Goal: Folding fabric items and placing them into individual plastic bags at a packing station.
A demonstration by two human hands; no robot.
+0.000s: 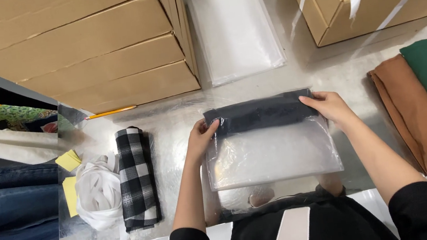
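On the silver table (169,120), dark cloth (259,113) (half-bagged) lies between left hand (200,138) and right hand (330,107).

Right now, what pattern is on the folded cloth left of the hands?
Black-and-white plaid on the folded cloth, seen in the head view.

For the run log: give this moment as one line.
left hand: holds clear bag | right hand: holds dark folded cloth at bag mouth | beside: checked cloth

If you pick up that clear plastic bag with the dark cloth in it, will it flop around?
Probably yes. The clear bag looks thin and shiny, so it may feel slippery. The dark cloth fills only the far end, so the rest would likely droop. The left hand and right hand each grip a side, which suggests it sags if held by one.
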